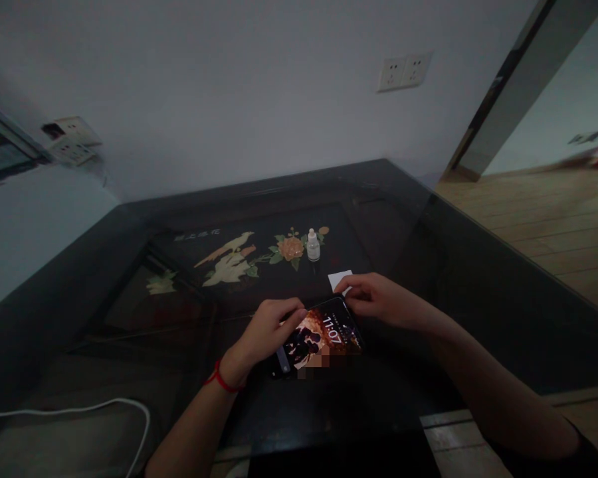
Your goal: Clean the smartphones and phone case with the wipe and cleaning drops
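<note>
A smartphone (333,323) with a lit lock screen reading 11:07 lies tilted over the dark table. My left hand (268,330), a red cord round its wrist, grips the phone's left end, thumb along its upper edge. At the phone's top right corner is my right hand (370,296), fingers curled and pinched together on a small white square sheet (339,281), paper or cloth. Part of that sheet is hidden under the fingers. Beyond the phone a small clear bottle (313,247) with a white cap stands upright.
The glossy black table (403,232) carries a bird-and-flower picture (234,262) and meets the wall at the back. A white cable (114,401) curves in at the lower left. Wall sockets (403,71) sit above the table; wooden floor (533,226) lies to the right.
</note>
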Demonstrator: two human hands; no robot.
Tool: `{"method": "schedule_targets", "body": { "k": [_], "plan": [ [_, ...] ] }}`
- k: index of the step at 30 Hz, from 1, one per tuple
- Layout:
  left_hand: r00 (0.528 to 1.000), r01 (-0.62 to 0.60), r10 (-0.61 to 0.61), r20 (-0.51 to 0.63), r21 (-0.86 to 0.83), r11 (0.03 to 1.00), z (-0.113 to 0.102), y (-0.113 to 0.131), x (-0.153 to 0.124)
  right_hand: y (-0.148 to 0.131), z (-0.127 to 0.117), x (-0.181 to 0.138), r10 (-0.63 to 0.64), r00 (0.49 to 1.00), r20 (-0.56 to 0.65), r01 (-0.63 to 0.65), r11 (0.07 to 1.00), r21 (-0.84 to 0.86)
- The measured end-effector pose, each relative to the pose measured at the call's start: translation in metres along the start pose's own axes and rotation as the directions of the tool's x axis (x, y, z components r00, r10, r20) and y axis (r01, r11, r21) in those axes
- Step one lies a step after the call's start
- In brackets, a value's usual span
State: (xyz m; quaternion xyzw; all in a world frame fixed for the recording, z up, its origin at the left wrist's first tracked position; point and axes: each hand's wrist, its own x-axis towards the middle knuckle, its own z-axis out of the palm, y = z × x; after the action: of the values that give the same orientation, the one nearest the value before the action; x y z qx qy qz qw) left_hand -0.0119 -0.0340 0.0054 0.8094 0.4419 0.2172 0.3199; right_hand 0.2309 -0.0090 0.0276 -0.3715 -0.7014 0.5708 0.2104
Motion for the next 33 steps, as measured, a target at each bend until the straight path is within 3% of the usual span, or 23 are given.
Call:
{"method": "schedule_targets", "body": {
  "k": [5, 10, 13, 16, 19, 22, 25, 28, 30, 33],
  "plan": [
    [0.995, 0.081, -0.089, -0.047, -0.139, 0.987, 0.002, 0.005, 0.003, 0.000, -0.006, 0.000, -0.036, 0.998, -0.056, 0.036, 0.999, 0.002],
    [0.981, 0.160, -0.188, -0.037, -0.382, 0.910, 0.004, 0.000, 0.007, -0.002, -0.003, 0.003, -0.160, 0.974, -0.159, 0.153, 0.987, -0.053],
    [0.962, 0.215, -0.271, -0.019, -0.558, 0.802, 0.010, -0.006, 0.010, -0.002, 0.002, 0.005, -0.179, 0.947, -0.268, 0.176, 0.984, -0.034],
    [0.937, 0.247, -0.350, -0.012, -0.687, 0.683, 0.018, -0.007, 0.010, 0.000, 0.007, 0.008, -0.089, 0.926, -0.368, 0.128, 0.988, 0.083],
    [0.923, 0.240, -0.384, 0.011, -0.797, 0.555, 0.022, -0.002, 0.009, -0.001, 0.011, 0.008, -0.039, 0.919, -0.391, 0.134, 0.967, 0.219],
    [0.912, 0.210, -0.409, 0.034, -0.895, 0.395, 0.021, 0.006, 0.008, -0.003, 0.014, 0.008, -0.089, 0.908, -0.410, 0.203, 0.949, 0.243],
    [0.914, 0.266, -0.366, 0.173, -0.938, 0.221, 0.018, 0.014, 0.005, -0.004, 0.017, 0.008, -0.104, 0.884, -0.455, 0.236, 0.941, 0.244],
    [0.911, 0.396, -0.160, 0.380, -0.914, 0.087, 0.018, 0.019, 0.003, -0.004, 0.021, 0.008, -0.083, 0.880, -0.467, 0.229, 0.937, 0.263],
    [0.908, 0.418, -0.045, 0.416, -0.907, 0.054, 0.020, 0.021, 0.001, -0.004, 0.022, 0.007, -0.093, 0.885, -0.456, 0.223, 0.944, 0.241],
    [0.920, 0.390, -0.074, 0.385, -0.917, 0.080, 0.026, 0.020, -0.001, -0.006, 0.023, 0.007, -0.208, 0.851, -0.482, 0.278, 0.957, 0.078]
  ]
}}
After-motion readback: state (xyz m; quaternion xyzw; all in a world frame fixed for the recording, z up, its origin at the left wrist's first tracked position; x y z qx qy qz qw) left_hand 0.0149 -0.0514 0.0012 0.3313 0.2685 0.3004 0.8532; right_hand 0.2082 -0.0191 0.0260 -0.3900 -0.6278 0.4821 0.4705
